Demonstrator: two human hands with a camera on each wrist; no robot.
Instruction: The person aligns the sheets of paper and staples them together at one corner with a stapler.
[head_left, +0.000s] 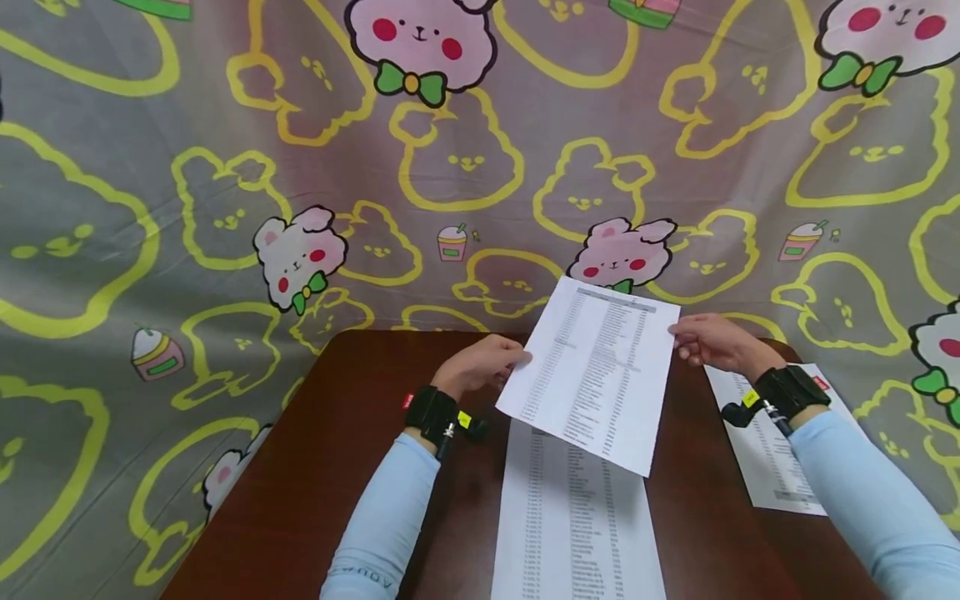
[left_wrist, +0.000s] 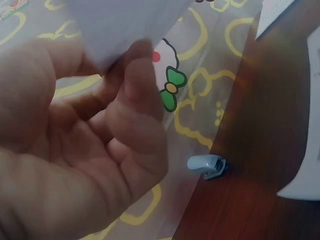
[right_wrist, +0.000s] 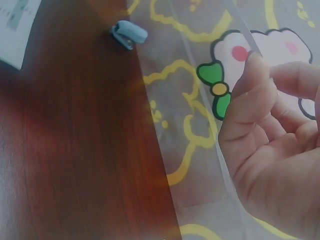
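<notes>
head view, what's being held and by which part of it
A printed sheet, pinched by the left and right hands at its opposite side edges, the right grip near the top corner.

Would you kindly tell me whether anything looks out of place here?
Mildly, yes: the small blue stapler sits right at the edge of the table, beside the patterned cloth, where it might get knocked. Nothing looks spilled or damaged.

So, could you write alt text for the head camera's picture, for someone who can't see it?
A person's left hand and right hand hold up a printed sheet by opposite edges over a dark brown table. A second sheet lies partly hidden beneath it, and a third sheet by the right forearm. Behind hangs gray cloth with cartoon animals.
</notes>
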